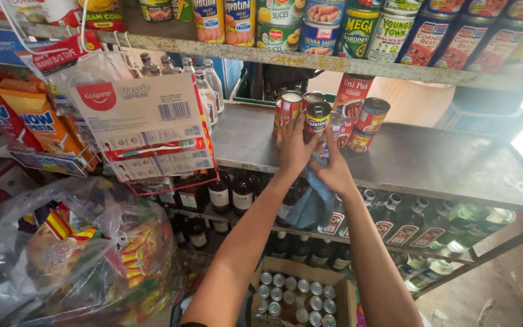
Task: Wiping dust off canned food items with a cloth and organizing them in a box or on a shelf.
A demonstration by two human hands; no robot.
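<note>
1. Left hand wraps a red-labelled can on the grey metal shelf; a neighbouring can touches it — a nudge could topple both.
2. Right hand, fingers up against that neighbour, pins a blue cloth — it may snag.

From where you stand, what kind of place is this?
Probably a small grocery shop. Metal shelves carry many cans, dark bottles stand in rows below, and hanging snack packets fill the left side.
</note>
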